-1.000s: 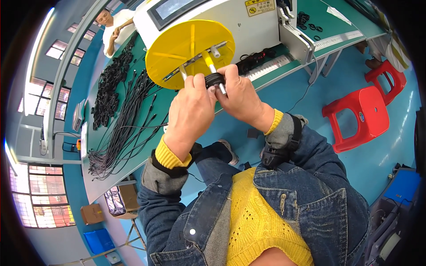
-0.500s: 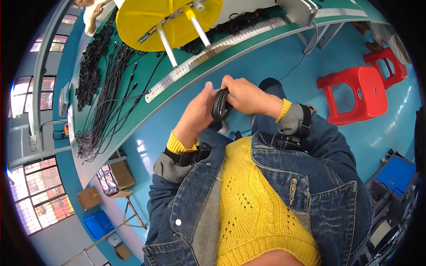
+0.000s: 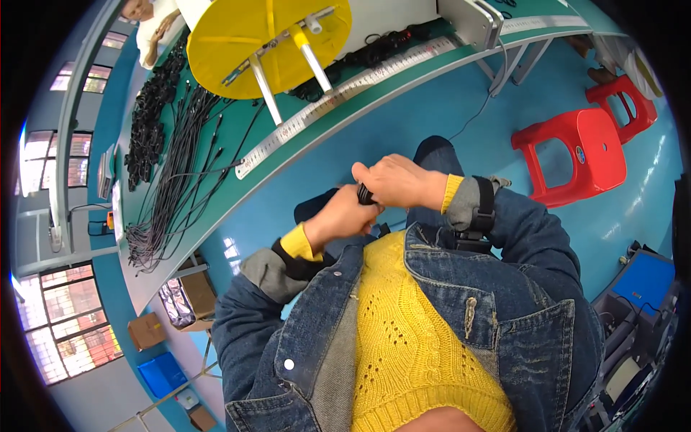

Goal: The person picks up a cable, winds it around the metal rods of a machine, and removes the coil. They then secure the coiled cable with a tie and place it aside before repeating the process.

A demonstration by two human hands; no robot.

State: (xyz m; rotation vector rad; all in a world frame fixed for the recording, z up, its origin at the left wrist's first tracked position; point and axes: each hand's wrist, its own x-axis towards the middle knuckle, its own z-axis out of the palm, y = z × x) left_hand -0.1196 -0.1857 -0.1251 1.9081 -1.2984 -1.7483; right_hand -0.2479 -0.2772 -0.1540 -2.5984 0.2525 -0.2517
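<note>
A small coil of black cable (image 3: 366, 194) is gripped between my two hands, above my lap and in front of the table's near edge. My left hand (image 3: 344, 214) is closed around its lower left side, and my right hand (image 3: 399, 181) closes on it from the upper right. Fingers cover most of the coil, so only a short dark part shows. Beyond my hands stands a round yellow winding disc (image 3: 216, 57) with metal pegs sticking out toward me. A long steel ruler (image 3: 317, 111) lies along the table edge below the disc.
Loose black cables (image 3: 169, 180) spread over the green table (image 3: 209, 191) at the left, beside a row of bundled coils (image 3: 147, 133). Red stools (image 3: 597, 147) stand at the right. Across the table at the far left is another person (image 3: 160, 25). Cardboard boxes (image 3: 146, 330) sit lower left.
Both hands have come down closer to my body with the coil. My left hand has turned and wrapped over it, so the loops that showed before are now mostly covered.
</note>
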